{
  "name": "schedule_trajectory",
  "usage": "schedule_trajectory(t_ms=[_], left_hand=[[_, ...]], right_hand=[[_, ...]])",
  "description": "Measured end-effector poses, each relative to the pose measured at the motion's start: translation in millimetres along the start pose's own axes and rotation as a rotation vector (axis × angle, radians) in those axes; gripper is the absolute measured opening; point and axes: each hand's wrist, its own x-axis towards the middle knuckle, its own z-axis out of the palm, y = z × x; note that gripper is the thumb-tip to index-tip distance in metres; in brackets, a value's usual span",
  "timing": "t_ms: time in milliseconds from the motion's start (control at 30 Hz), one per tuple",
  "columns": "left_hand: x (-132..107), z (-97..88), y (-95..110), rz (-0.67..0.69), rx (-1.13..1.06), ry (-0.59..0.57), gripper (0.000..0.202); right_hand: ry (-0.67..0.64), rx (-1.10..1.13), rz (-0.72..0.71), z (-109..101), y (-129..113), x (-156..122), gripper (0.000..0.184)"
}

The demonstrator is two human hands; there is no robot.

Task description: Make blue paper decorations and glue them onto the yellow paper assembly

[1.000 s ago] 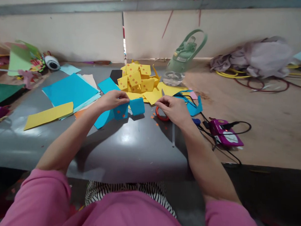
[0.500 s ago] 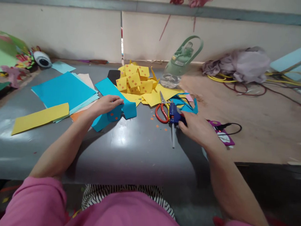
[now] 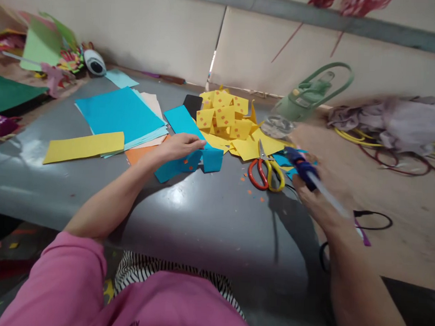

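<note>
My left hand [image 3: 180,146] rests closed over a folded blue paper piece [image 3: 203,160] with small orange squares on it, pressing it on the grey table [image 3: 187,214]. My right hand [image 3: 318,197], blurred by motion, grips a blue glue gun [image 3: 303,166] lifted off the table, with a pale glue stick [image 3: 332,198] sticking out of its back. Red and yellow handled scissors [image 3: 266,172] lie between the two hands. A heap of yellow paper squares with orange dots [image 3: 224,116] sits just behind the blue piece.
Blue paper sheets [image 3: 117,113] and a yellow strip [image 3: 84,147] lie at the left. A green-handled clear jug [image 3: 305,102] stands at the back right. Crumpled cloth [image 3: 400,122] and cables [image 3: 374,221] cover the wooden top at right. Craft scraps and a white tape dispenser [image 3: 94,62] sit far left.
My right hand left the scissors, took the glue gun from the table and lifted it to the right. The left hand stayed on the blue piece. The camera tilted and swung.
</note>
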Motion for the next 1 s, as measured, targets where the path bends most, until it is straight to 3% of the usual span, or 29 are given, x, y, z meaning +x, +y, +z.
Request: schedule_trajectory(t_ms=[100,133,233,300,400,567,767,1000], left_hand=[[0,3.0,-1,0.018,0.011,-0.069,0.038],[1,3.9,-2,0.019,-0.006,-0.093,0.035],[2,6.0,-5,0.011,-0.035,-0.116,0.03],[3,6.4,-6,0.018,-0.044,-0.107,0.029],[3,4.7,-4,0.002,-0.103,-0.125,0.029],[0,-1.4,-3,-0.049,-0.172,-0.113,0.031],[-4,-2.3,1,-0.11,-0.195,-0.098,0.031],[-2,3.0,3,-0.116,-0.213,-0.088,0.027]], right_hand=[[-0.025,0.28,0.049,-10,-28,2,0.033],[-0.105,0.534,0.068,-10,-40,4,0.033],[-0.336,0.766,-0.024,-3,-73,11,0.031],[-0.395,0.845,-0.038,5,-89,16,0.029],[-0.41,0.884,0.018,14,-99,18,0.029],[-0.394,1.041,0.114,15,-93,13,0.028],[-0.367,0.989,0.064,11,-91,6,0.025],[-0.368,0.676,-0.109,15,-97,-2,0.027]])
